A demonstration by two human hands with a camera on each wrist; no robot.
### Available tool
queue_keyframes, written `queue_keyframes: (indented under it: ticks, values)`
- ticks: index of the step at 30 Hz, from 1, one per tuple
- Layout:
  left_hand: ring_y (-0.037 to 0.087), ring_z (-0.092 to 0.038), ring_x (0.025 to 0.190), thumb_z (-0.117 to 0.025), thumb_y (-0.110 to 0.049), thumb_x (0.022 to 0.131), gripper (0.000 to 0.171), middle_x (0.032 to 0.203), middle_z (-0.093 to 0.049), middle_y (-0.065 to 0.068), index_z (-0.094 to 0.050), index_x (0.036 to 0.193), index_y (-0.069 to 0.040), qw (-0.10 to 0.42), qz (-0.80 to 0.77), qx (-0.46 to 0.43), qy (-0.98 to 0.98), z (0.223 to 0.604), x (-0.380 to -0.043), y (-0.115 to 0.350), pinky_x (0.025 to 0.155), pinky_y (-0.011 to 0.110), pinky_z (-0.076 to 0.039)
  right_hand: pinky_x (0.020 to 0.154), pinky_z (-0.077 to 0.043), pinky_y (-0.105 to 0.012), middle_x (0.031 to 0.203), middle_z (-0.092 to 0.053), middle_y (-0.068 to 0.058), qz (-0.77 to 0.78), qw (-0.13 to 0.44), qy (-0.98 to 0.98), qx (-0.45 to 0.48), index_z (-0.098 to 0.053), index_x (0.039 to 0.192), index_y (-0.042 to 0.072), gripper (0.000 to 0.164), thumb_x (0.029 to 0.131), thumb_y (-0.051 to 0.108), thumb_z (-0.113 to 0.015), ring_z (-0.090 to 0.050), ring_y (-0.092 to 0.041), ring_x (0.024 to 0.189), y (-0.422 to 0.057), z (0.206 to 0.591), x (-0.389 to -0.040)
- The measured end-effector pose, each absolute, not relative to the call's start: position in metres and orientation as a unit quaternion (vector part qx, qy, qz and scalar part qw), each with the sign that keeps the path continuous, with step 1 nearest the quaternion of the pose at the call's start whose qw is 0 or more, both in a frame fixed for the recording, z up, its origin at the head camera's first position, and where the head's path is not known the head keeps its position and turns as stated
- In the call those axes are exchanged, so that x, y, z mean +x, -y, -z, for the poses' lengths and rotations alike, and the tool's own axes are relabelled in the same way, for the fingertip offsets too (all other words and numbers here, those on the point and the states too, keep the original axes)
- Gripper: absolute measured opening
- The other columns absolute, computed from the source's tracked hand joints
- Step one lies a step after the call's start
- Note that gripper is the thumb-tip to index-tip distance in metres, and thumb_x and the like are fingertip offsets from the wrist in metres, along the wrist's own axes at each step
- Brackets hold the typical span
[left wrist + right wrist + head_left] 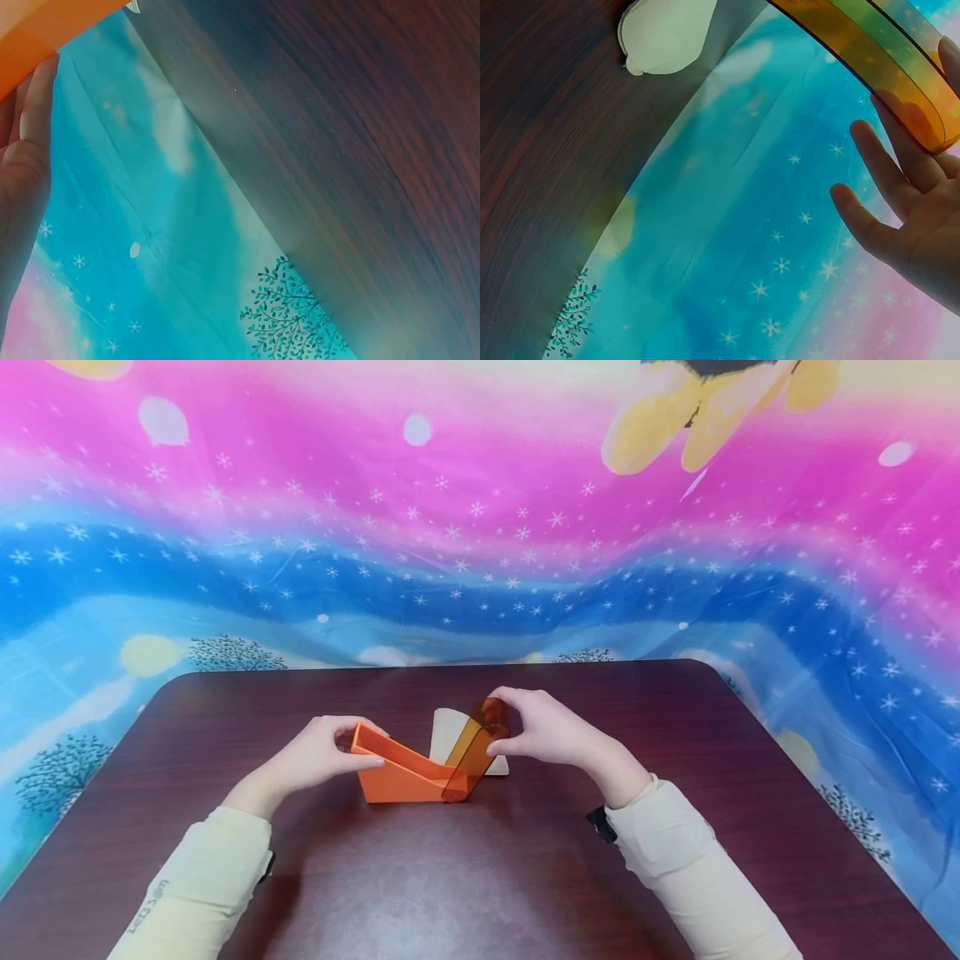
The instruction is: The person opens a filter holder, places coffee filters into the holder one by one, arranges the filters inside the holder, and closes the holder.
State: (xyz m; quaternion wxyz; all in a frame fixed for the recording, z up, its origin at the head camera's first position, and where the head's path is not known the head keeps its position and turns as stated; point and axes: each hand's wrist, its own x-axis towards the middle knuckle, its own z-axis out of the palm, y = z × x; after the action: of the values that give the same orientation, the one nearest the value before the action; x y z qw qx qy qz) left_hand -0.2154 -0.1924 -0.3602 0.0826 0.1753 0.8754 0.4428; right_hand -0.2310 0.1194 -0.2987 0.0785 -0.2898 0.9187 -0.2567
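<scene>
An orange plastic box [408, 781] with a sloping open top stands on the table in the head view. Its see-through amber lid [476, 752] is swung up and back on a hinge at the box's right end. My left hand [324, 750] grips the box's left end between thumb and fingers. The raised edge of the lid is pinched by my right hand [551, 732], whose other fingers [877, 161] spread apart in the right wrist view. Behind the lid lies a cream, rounded stack that looks like paper [447, 731], partly hidden; the box's inside bottom is not visible.
The dark brown wooden table [660, 843] has rounded far corners. A pink and blue snowflake-patterned cloth [480, 552] hangs behind it and along both sides.
</scene>
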Motion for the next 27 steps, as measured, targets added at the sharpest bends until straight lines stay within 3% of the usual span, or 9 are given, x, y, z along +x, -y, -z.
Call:
queue_keyframes:
  ticks: [9, 27]
  values:
    - [0.016, -0.063, 0.088, -0.075, -0.029, 0.079, 0.039, 0.101, -0.069, 0.006, -0.065, 0.112, -0.010, 0.088, -0.435, 0.165, -0.881, 0.360, -0.217, 0.196, 0.079, 0.031, -0.055, 0.086, -0.049, -0.034, 0.104, -0.065, -0.001, 0.260, 0.087, -0.919, -0.285, -0.056, 0.113, 0.011, 0.043, 0.077, 0.022, -0.076, -0.059, -0.014, 0.093, -0.124, 0.297, -0.231]
    - [0.016, -0.063, 0.088, -0.075, -0.028, 0.079, 0.038, 0.100, -0.069, 0.005, -0.065, 0.110, -0.010, 0.092, -0.423, 0.170, -0.885, 0.359, -0.217, 0.196, 0.078, 0.028, -0.052, 0.083, -0.050, -0.036, 0.101, -0.066, -0.002, 0.260, 0.092, -0.921, -0.275, -0.058, 0.109, 0.010, 0.040, 0.076, 0.020, -0.077, -0.058, -0.015, 0.088, -0.138, 0.304, -0.231]
